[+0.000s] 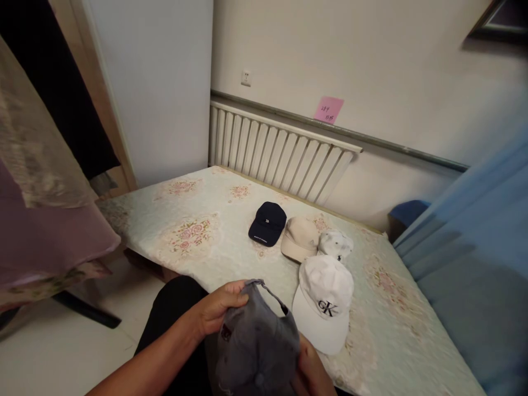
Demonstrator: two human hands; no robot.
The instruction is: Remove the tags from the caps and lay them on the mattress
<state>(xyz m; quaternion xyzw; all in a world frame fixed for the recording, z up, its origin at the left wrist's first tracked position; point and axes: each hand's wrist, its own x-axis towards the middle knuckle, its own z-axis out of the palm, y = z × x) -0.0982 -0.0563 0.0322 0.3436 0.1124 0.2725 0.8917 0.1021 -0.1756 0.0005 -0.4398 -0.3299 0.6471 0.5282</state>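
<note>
A dark grey baseball cap [259,335] is held between my two hands above my lap, its back opening and strap facing away from me. My left hand [223,305] pinches the edge near the strap, thumb on top. On the other side, my right hand [309,363] grips the cap, with most of its fingers hidden behind the cloth. Just beyond lies a white cap [325,297] with black "CK" letters. Farther back are a beige cap [300,239], a navy cap [268,223] and a white patterned cap [335,243].
The caps lie on a bed or table top with a pale floral cover [231,220]. A white radiator [272,148] stands behind it, below a pink note [329,109]. A blue curtain [462,236] hangs at right; clothes [49,126] hang at left.
</note>
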